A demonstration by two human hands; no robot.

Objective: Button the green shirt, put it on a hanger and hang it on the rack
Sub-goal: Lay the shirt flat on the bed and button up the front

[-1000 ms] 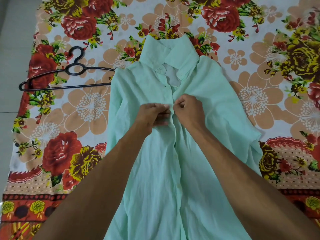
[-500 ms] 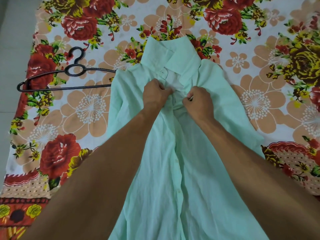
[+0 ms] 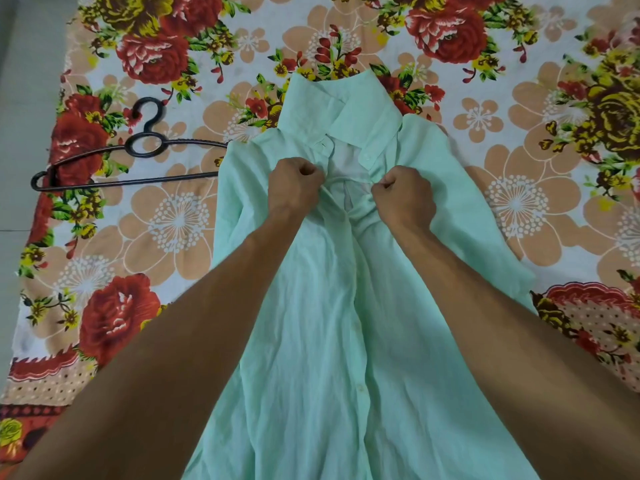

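The mint green shirt (image 3: 311, 341) lies face up on a flowered bedsheet, collar pointing away from me. Its front placket is closed along the middle, with buttons showing down the line. Just below the collar the two front edges stand apart, and white lining shows between them. My left hand (image 3: 294, 188) pinches the left front edge there. My right hand (image 3: 403, 195) pinches the right front edge, a short gap away. A black plastic hanger (image 3: 138, 161) lies flat on the sheet to the left, its right end tucked under the shirt's shoulder.
The flowered bedsheet (image 3: 519, 202) covers nearly the whole view. A strip of pale grey floor (image 3: 24, 133) runs along the left edge. No rack is in view.
Both hands have moved up the placket from mid-chest to just under the collar. They were touching; now they hold the two front edges a little apart.
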